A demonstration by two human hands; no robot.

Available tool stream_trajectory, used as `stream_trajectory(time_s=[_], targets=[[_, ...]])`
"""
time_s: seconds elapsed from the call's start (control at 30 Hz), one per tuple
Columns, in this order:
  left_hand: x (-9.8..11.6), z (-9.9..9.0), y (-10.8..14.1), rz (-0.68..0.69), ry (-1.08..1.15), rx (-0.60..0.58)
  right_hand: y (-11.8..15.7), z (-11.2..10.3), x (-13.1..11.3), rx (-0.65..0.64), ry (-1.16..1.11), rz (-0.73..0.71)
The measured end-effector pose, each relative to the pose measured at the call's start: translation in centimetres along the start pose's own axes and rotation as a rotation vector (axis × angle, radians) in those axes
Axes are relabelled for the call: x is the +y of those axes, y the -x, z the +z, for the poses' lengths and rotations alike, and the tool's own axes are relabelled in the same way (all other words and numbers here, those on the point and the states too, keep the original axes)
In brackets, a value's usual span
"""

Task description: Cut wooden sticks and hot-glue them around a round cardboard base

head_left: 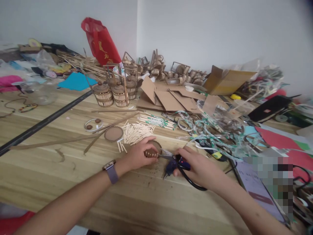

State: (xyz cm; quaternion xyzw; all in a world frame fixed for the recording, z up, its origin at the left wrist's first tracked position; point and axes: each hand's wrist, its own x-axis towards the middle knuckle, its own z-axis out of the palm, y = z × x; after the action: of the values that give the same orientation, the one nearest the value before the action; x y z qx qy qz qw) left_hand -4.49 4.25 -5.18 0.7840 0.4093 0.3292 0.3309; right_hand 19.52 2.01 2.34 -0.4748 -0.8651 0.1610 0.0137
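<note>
At a wooden table point(97, 202) before pale walls point(195, 32), the left hand point(138, 155) is pinching a round brown piece point(156, 147); the right hand point(197, 163) is gripping scissors point(168, 157), blades pointing left toward it, long axis slanting.

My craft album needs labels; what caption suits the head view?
Left hand steadies a round brown piece; right hand holds scissors at its edge, near pale sticks.
</note>
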Motion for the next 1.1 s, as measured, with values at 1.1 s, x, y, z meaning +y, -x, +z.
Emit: stream_trajectory(time_s=[1.1], targets=[[-0.6,0.6,-0.5,-0.001,0.032,0.015,-3.9,0.2,-0.5,-0.136,0.108,-0.167]])
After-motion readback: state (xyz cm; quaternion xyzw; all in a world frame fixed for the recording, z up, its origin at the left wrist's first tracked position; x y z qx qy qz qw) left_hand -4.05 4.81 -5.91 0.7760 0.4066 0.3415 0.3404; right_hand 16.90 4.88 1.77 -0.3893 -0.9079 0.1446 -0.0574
